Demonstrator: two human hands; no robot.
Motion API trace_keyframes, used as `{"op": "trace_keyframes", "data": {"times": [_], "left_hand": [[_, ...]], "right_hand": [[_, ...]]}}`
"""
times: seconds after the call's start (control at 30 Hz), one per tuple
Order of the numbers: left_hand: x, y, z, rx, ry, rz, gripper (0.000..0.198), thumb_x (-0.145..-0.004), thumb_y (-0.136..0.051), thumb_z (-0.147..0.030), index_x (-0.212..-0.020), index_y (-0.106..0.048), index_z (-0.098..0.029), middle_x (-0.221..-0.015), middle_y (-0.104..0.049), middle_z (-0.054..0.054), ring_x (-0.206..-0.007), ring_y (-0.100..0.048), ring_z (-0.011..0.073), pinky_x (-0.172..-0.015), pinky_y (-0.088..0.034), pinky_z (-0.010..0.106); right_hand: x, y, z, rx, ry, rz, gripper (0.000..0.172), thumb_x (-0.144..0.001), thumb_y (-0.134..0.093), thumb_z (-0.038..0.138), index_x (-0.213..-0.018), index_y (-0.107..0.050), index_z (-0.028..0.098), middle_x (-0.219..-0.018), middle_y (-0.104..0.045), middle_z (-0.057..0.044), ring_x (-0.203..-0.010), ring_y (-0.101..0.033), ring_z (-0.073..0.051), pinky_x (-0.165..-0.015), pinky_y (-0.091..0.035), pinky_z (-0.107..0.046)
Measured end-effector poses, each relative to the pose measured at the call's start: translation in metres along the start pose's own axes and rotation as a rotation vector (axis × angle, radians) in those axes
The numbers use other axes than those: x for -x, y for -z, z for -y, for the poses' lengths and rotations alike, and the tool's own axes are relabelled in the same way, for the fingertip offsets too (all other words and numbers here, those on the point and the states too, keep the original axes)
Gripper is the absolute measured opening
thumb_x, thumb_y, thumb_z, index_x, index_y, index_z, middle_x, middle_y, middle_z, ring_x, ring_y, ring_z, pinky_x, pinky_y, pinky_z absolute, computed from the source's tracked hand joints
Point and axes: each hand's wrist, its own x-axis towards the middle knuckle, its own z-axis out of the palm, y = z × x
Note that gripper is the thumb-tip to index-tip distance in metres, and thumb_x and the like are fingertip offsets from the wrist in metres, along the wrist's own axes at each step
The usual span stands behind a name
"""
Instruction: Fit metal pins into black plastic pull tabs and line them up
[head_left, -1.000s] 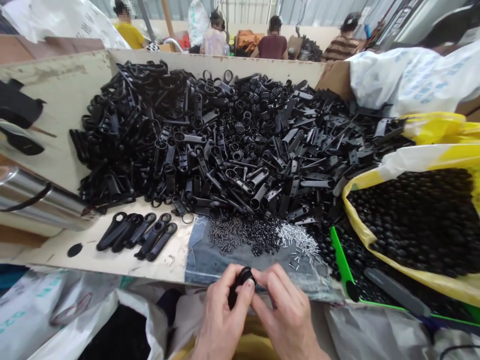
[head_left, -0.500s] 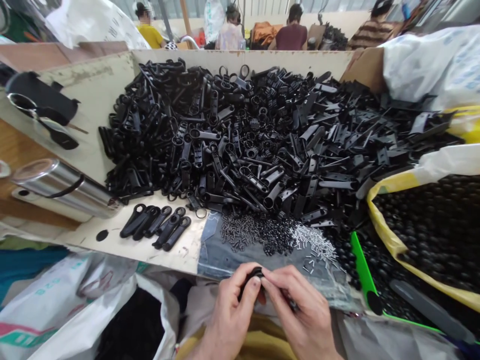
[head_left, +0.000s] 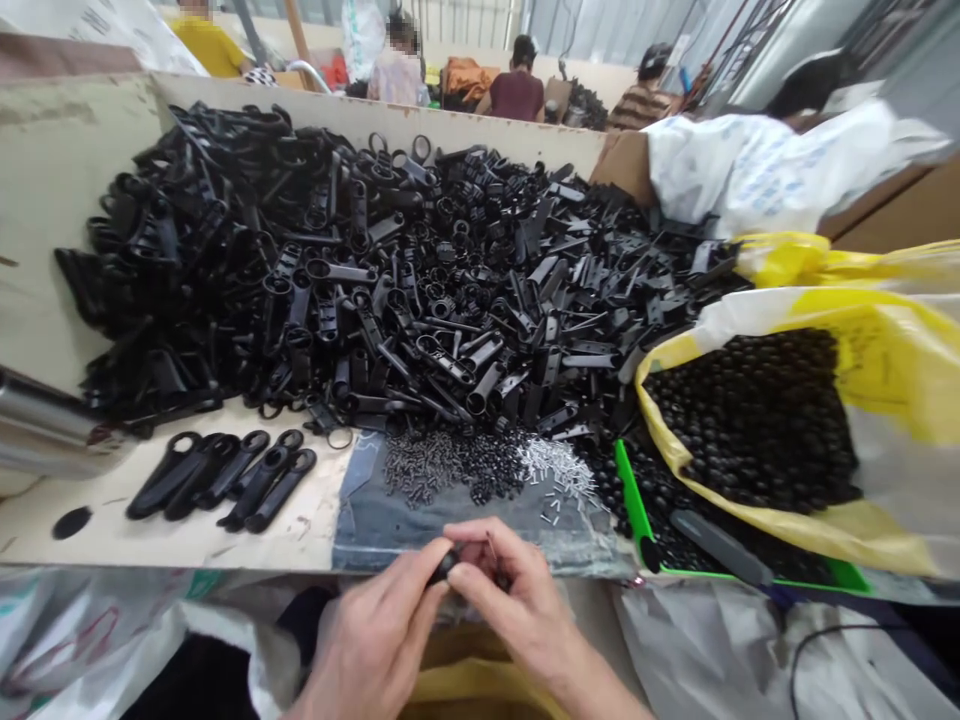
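Note:
My left hand (head_left: 379,625) and my right hand (head_left: 514,600) meet at the table's front edge, both closed. Between the fingertips is a black plastic part (head_left: 447,566), largely covered by the fingers, so its full shape cannot be made out. Something thin and dark also shows in the curl of my right hand. Just beyond the hands, a denim cloth (head_left: 420,540) carries small dark screws (head_left: 420,468), little black pieces (head_left: 491,470) and silver pins (head_left: 559,468). To the left lie several black ring-ended handles (head_left: 255,470) in a row.
A large heap of black plastic parts (head_left: 360,270) fills the walled table. On the right are a yellow-white sack of black balls (head_left: 757,420) and a green tray (head_left: 634,500). A steel flask (head_left: 56,420) lies at left. Several people (head_left: 517,80) sit beyond the far wall.
The view has swung to the right, so the scene sits further left. My hands have turned, with the left hand's back now more toward me; they still grip the black part.

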Motion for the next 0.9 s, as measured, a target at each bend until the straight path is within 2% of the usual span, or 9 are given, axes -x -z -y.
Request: {"op": "trace_keyframes", "data": {"times": [0.07,0.1,0.23,0.33,0.43,0.6,0.7,0.8,0.9], "left_hand": [[-0.003,0.002,0.005,-0.128,-0.103,-0.058,0.034,-0.097,-0.060,-0.022,-0.128,-0.070,-0.032,-0.102,-0.079,0.004,-0.089,-0.075,0.0220,-0.085,-0.055,0.028],[-0.005,0.002,0.006,-0.127,-0.075,-0.073,0.035,-0.096,-0.061,-0.023,-0.129,-0.069,-0.033,-0.103,-0.078,0.004,-0.090,-0.074,0.0225,-0.085,-0.055,0.029],[-0.014,-0.003,-0.010,0.305,0.382,0.032,0.033,-0.098,-0.057,-0.034,-0.130,-0.060,-0.027,-0.111,-0.073,0.006,-0.100,-0.069,0.0224,-0.087,-0.054,0.032],[-0.019,-0.004,-0.026,0.668,0.618,0.194,0.032,-0.095,-0.059,-0.044,-0.117,-0.059,-0.021,-0.083,-0.065,0.000,-0.079,-0.061,0.0176,-0.075,-0.049,0.029],[-0.020,-0.001,-0.037,0.851,0.694,0.246,0.044,-0.093,-0.061,-0.053,-0.119,-0.056,-0.017,-0.066,-0.055,-0.006,-0.062,-0.047,0.0125,-0.067,-0.040,0.027],[-0.016,0.004,-0.044,1.017,0.798,0.239,0.059,-0.087,-0.067,-0.060,-0.121,-0.052,-0.014,-0.063,-0.055,-0.007,-0.050,-0.030,0.0071,-0.056,-0.022,0.027],[-0.015,0.002,-0.041,1.056,0.837,0.230,0.066,-0.083,-0.072,-0.061,-0.125,-0.052,-0.014,-0.062,-0.055,-0.007,-0.050,-0.030,0.0072,-0.056,-0.021,0.026],[-0.013,0.000,-0.036,1.067,0.868,0.202,0.072,-0.082,-0.074,-0.060,-0.133,-0.049,-0.016,-0.062,-0.057,-0.007,-0.050,-0.032,0.0076,-0.056,-0.022,0.025],[-0.010,-0.001,-0.033,1.058,0.905,0.189,0.077,-0.081,-0.076,-0.061,-0.137,-0.049,-0.016,-0.062,-0.059,-0.006,-0.051,-0.033,0.0075,-0.057,-0.026,0.023]], "right_hand": [[-0.006,-0.001,0.007,-0.047,-0.051,-0.013,0.026,-0.090,-0.071,0.035,-0.111,-0.075,0.021,-0.072,-0.060,0.004,-0.057,-0.047,-0.010,-0.054,-0.040,-0.021],[-0.009,-0.001,0.010,-0.047,-0.062,-0.023,0.025,-0.089,-0.071,0.034,-0.110,-0.075,0.020,-0.072,-0.061,0.004,-0.057,-0.047,-0.010,-0.054,-0.040,-0.022],[-0.018,0.005,0.014,0.085,0.082,-0.010,0.021,-0.094,-0.066,0.027,-0.109,-0.079,0.021,-0.081,-0.070,-0.001,-0.067,-0.057,-0.013,-0.063,-0.046,-0.025],[-0.022,0.014,0.013,0.136,0.202,0.001,0.019,-0.098,-0.064,0.027,-0.107,-0.081,0.024,-0.099,-0.072,-0.005,-0.080,-0.064,-0.016,-0.070,-0.050,-0.026],[-0.026,0.021,0.012,0.101,0.149,0.053,0.019,-0.098,-0.065,0.032,-0.105,-0.082,0.025,-0.104,-0.069,-0.006,-0.080,-0.066,-0.016,-0.068,-0.051,-0.026],[-0.028,0.029,0.013,0.067,0.086,0.213,0.027,-0.103,-0.058,0.037,-0.113,-0.080,0.025,-0.092,-0.070,-0.005,-0.085,-0.068,-0.017,-0.078,-0.052,-0.029],[-0.027,0.033,0.011,0.098,0.080,0.253,0.030,-0.103,-0.057,0.038,-0.120,-0.078,0.025,-0.097,-0.070,-0.006,-0.086,-0.066,-0.018,-0.076,-0.050,-0.030],[-0.026,0.036,0.007,0.132,0.052,0.278,0.032,-0.097,-0.066,0.038,-0.124,-0.076,0.026,-0.097,-0.068,-0.004,-0.071,-0.057,-0.014,-0.063,-0.043,-0.028],[-0.024,0.034,0.004,0.135,0.039,0.268,0.032,-0.095,-0.070,0.036,-0.124,-0.077,0.028,-0.098,-0.067,-0.003,-0.066,-0.050,-0.012,-0.059,-0.038,-0.027]]}}
